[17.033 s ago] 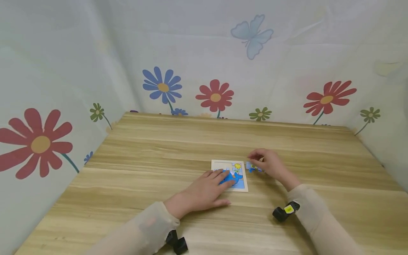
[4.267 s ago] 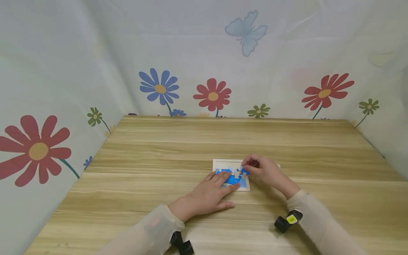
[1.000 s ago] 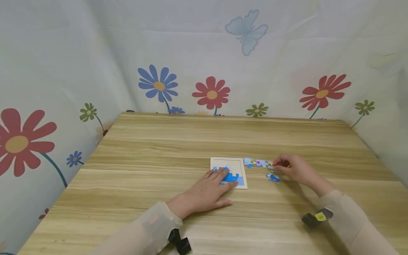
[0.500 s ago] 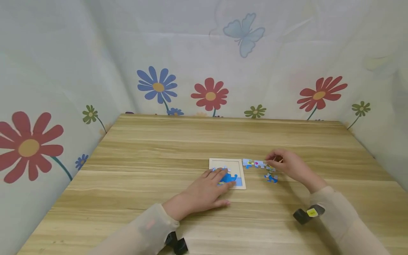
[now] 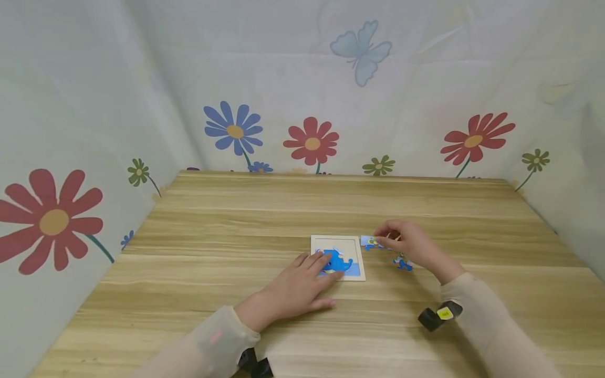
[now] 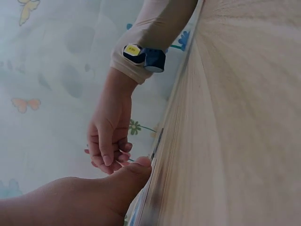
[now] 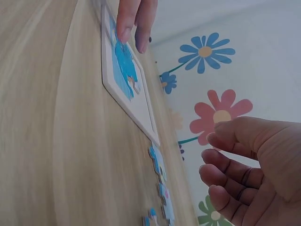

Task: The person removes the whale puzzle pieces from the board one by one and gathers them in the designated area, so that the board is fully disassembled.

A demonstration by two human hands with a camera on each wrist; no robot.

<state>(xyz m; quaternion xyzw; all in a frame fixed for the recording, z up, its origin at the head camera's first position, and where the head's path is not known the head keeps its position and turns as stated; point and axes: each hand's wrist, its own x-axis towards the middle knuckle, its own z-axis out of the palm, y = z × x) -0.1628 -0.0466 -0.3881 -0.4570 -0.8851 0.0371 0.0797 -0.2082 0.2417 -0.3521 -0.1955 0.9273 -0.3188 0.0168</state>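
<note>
A small jigsaw with a blue whale [image 5: 347,266] sits in a pale wooden tray [image 5: 362,262]; the upper and right part of its recess is bare. My left hand [image 5: 295,286] lies over the tray's near left side, fingers stretched out, touching the picture. My right hand [image 5: 410,247] hovers above the loose jigsaw pieces right of the tray, fingers loosely bent. The right wrist view shows nothing in that hand [image 7: 249,169]. A light blue piece [image 7: 157,162] lies by the tray's corner, with another piece [image 7: 165,202] beyond it. A blue piece [image 5: 402,262] lies nearer me, partly hidden.
The wooden tabletop [image 5: 236,220] extends around the tray. Behind it hangs a white cloth [image 5: 283,68] printed with flowers and a butterfly. Black wrist cameras [image 5: 439,315] sit on both sleeves.
Sun and tail pieces, in the tray 17 seconds ago, are out of it. Over the last second my right hand has moved left along the loose pieces. My left hand stays on the tray.
</note>
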